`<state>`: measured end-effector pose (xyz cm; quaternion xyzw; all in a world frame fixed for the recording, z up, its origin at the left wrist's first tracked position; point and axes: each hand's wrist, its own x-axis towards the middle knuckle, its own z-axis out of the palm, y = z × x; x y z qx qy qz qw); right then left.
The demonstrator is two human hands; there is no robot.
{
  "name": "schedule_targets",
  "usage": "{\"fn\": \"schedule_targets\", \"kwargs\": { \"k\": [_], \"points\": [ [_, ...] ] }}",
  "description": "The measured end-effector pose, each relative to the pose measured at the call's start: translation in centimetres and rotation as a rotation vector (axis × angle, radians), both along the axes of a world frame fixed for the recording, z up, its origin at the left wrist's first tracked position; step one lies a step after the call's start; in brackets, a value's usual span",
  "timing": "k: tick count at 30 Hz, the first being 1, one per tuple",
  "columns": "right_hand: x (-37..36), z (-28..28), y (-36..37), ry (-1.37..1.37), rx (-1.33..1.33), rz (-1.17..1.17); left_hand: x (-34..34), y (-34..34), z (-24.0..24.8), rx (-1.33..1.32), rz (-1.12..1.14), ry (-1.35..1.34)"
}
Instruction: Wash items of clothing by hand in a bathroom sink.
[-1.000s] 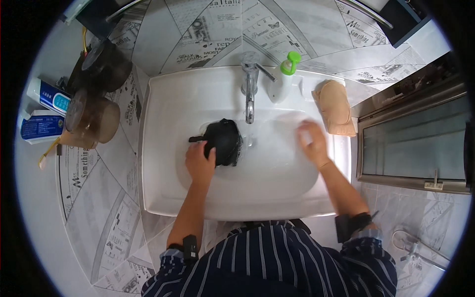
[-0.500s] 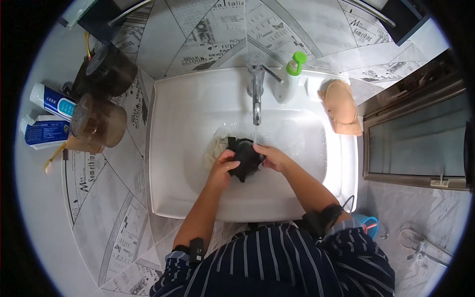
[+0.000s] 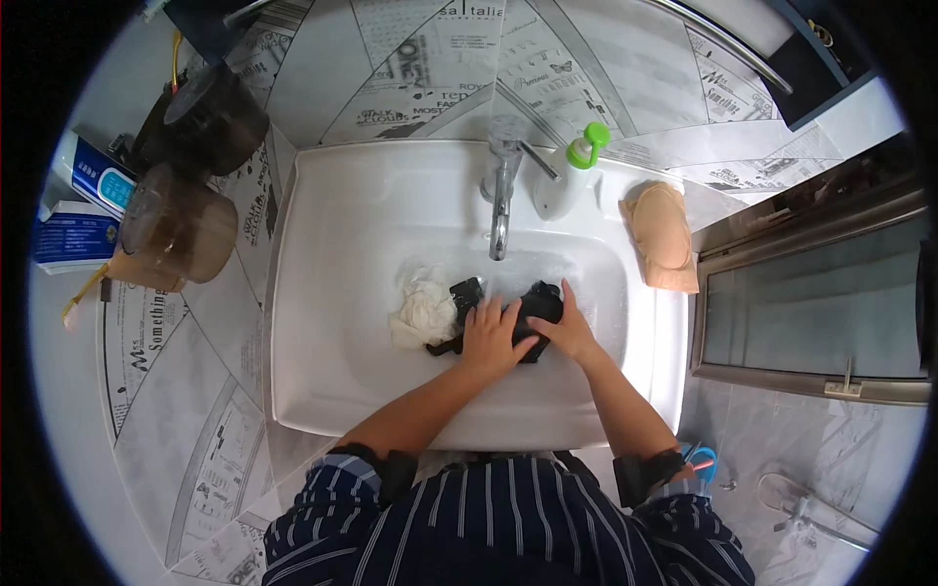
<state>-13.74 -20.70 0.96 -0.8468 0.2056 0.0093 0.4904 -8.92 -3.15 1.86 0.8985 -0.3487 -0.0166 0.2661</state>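
Note:
In the basin of the white sink [image 3: 332, 391], a wet black bra [image 3: 544, 305] with a smooth rounded cup is stretched sideways under my hands. My left hand [image 3: 491, 340] lies across its middle, fingers spread and pointing away from me. At its right end, my right hand [image 3: 567, 327] holds it, thumb on top and index finger along the far right side. Another black part sticks out left of my left hand, beside a crumpled off-white cloth [image 3: 424, 311]. The chrome tap [image 3: 500, 210] hangs just beyond my hands.
A white pump bottle with a green top [image 3: 572, 176] stands right of the tap. A beige cup-shaped padded item [image 3: 660, 237] lies on the sink's right ledge. Brown translucent cups [image 3: 186, 225] and blue-and-white boxes hang at the left wall. A glazed door [image 3: 811, 303] is to the right.
The black bra was bunched between both hands and is now spread out lower in the basin. My left hand has moved right and opened over it; my right hand has shifted right.

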Motion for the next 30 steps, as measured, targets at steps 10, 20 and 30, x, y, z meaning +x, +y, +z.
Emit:
{"fn": "schedule_targets", "kwargs": {
  "k": [10, 20, 30],
  "points": [
    [5.9, -2.4, 4.1, 0.207, -0.641, 0.09, 5.9, 3.2, -4.6, 0.165, -0.168, -0.032],
    [8.5, -0.6, 2.6, 0.242, -0.606, 0.018, 7.0, 2.5, -1.8, 0.247, -0.193, 0.177],
    [2.7, 8.7, 8.0, -0.271, 0.758, -0.193, 1.5, 3.6, 6.3, -0.691, 0.901, 2.033]
  ]
}}
